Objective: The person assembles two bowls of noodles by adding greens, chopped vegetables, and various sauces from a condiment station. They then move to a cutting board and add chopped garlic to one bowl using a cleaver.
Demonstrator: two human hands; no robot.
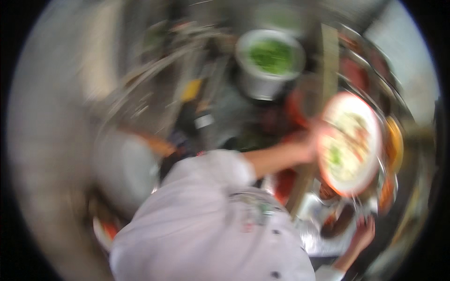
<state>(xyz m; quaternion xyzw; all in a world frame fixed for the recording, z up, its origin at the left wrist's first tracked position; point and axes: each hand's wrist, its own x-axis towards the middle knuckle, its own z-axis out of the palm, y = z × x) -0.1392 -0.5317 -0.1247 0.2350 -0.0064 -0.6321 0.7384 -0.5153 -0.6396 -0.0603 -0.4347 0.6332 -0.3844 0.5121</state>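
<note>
My left hand [315,141] is closed on the near-left edge of a wide white dish [350,143] with an orange-red rim. Pale food fills the dish, with a green garnish and reddish-brown bits on top. It is held tilted over the metal containers at the right. Lower right, my right hand [363,235] is beside a shiny metal tray [313,234], its fingers somewhat apart and nothing visible in them. Blur hides whether it touches the tray. A dark brown oval patch [340,220] shows between the tray and that hand.
A metal pot [262,86] of chopped greens [272,56] stands at the far middle. Round metal containers [361,65] with reddish contents line the right, near a yellow-orange bowl [394,145]. A pale board or ledge [330,61] runs alongside. At left is a large pale round vessel [129,164].
</note>
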